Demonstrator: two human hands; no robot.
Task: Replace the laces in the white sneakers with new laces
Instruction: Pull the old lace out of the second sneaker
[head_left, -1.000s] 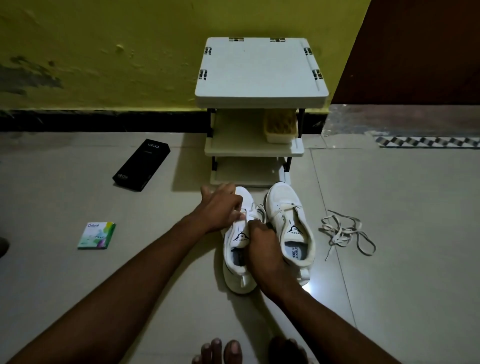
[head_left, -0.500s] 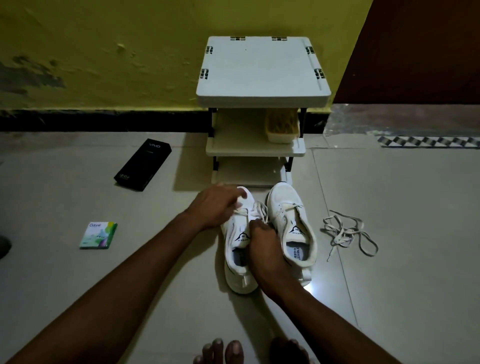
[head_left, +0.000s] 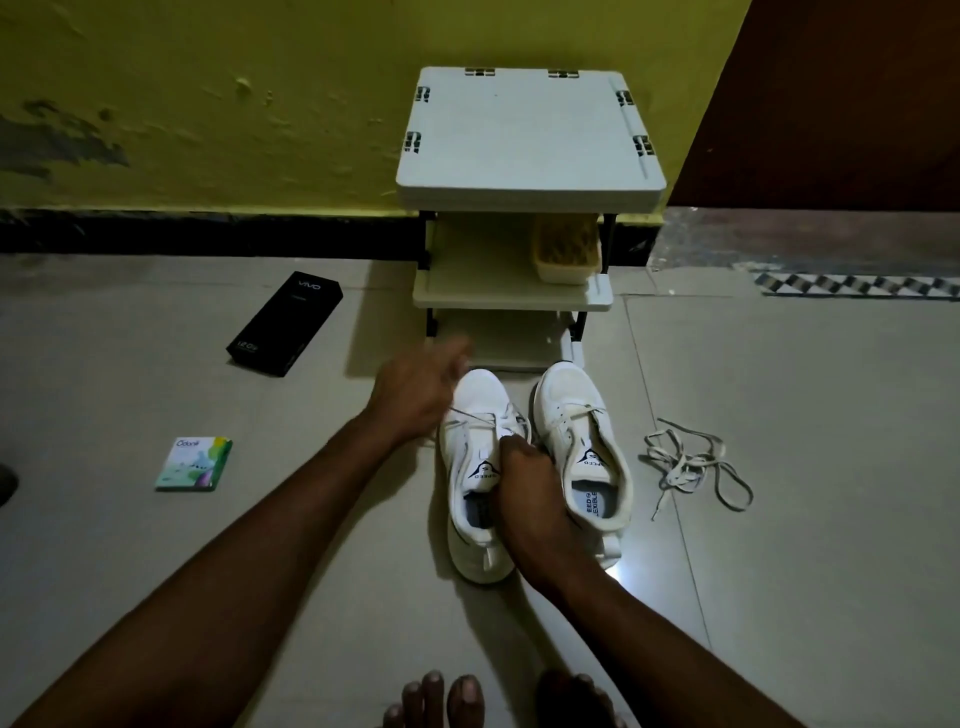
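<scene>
The sneaker (head_left: 480, 395) at frame centre is gripped at the tongue by the right hand (head_left: 524, 493), seemingly for steadiness; its lace (head_left: 470, 417) is stretched towards the blurred left hand (head_left: 415, 395), whose grip cannot be told.

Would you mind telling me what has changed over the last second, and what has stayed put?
The left hand slid off the laced part of the left sneaker, outward to the left, apparently drawing its lace taut. The right hand kept gripping that sneaker at the tongue. The right sneaker and the loose laces stayed put.
</scene>
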